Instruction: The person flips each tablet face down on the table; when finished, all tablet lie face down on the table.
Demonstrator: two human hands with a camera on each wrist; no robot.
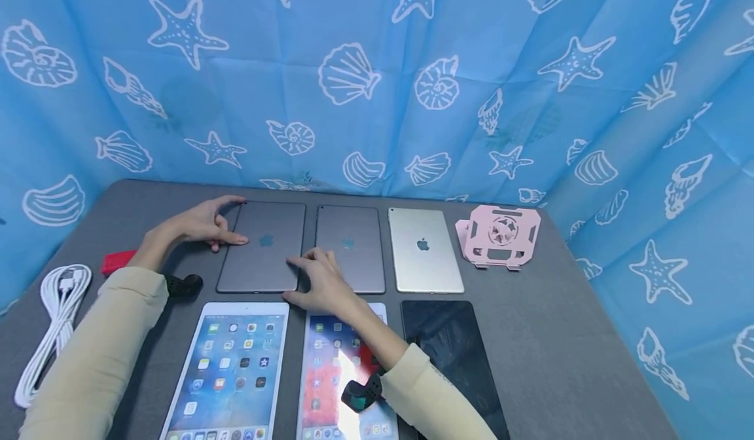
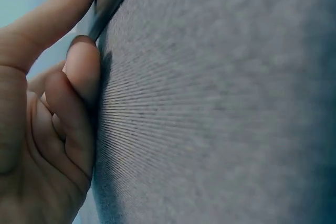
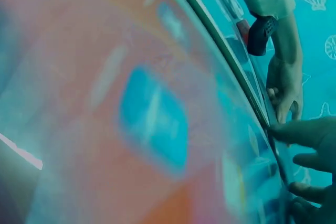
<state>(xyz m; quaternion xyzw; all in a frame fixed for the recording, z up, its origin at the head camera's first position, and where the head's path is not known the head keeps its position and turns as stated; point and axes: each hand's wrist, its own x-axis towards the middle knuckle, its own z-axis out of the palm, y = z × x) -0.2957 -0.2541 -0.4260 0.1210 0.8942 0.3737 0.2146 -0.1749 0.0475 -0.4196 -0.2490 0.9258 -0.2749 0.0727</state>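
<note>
A dark grey tablet lies back side up in the far row, at its left end. My left hand grips its left side, thumb on the back and forefinger stretched to the top corner. In the left wrist view the other fingers are curled beside the tablet's edge, low against the grey cloth. My right hand holds the same tablet at its lower right corner, forefinger over the right side and thumb at the bottom edge. The right wrist view shows these fingers lined along an edge.
Right of it lie another dark grey tablet, a silver tablet and a pink stand. In front are two lit tablets and a dark-screened one. A white cable and red object sit left.
</note>
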